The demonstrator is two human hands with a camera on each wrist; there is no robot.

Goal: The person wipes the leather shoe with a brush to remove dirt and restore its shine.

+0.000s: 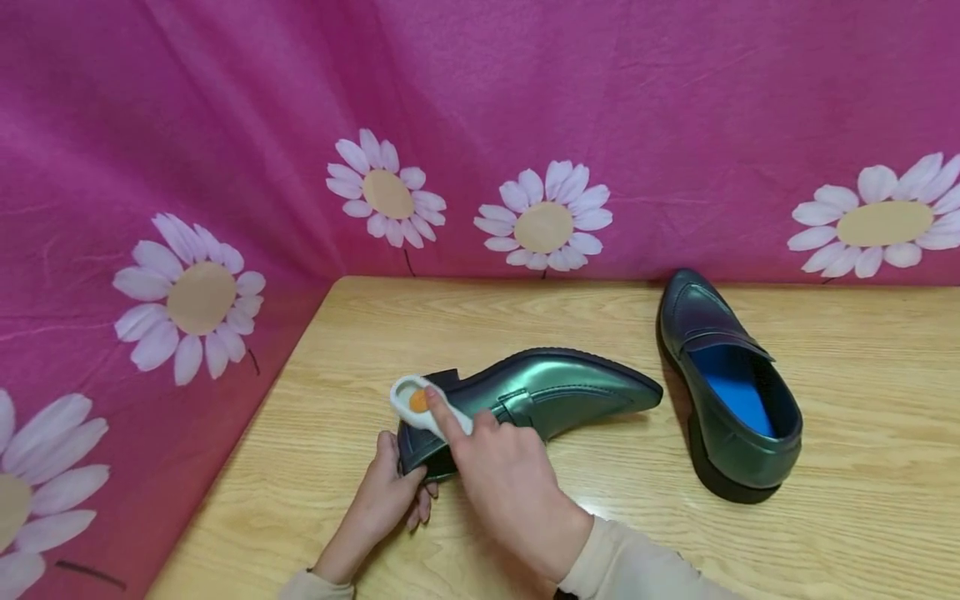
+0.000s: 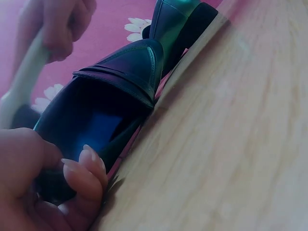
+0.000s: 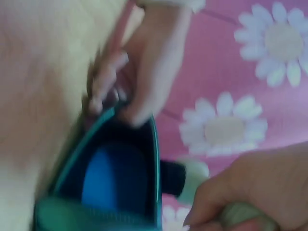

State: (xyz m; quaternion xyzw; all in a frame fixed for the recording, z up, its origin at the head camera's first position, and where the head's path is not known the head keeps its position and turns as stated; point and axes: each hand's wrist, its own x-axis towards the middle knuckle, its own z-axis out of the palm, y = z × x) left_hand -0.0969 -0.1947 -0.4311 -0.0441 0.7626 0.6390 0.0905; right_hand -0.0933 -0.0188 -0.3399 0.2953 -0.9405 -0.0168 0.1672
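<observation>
A dark green loafer (image 1: 577,379) lies tilted on its side, toe to the right and sole facing away. At its heel my left hand (image 1: 381,500) grips the opening's rim, thumb and fingers curled round the back edge (image 2: 53,187). My right hand (image 1: 510,483) holds a white brush (image 1: 401,398) with an orange spot on top, index finger stretched along it. The brush overlaps the heel side of the shoe. Dark bristles (image 3: 172,177) show against the shoe's outer side in the right wrist view. A blue insole (image 3: 108,175) is visible inside.
The matching loafer (image 1: 738,458) stands upright to the right, toe pointing away, with a blue insole. Both shoes are on a light wooden table (image 1: 862,400). Behind and to the left hangs a magenta cloth (image 1: 660,108) with white daisies, meeting the table's edges.
</observation>
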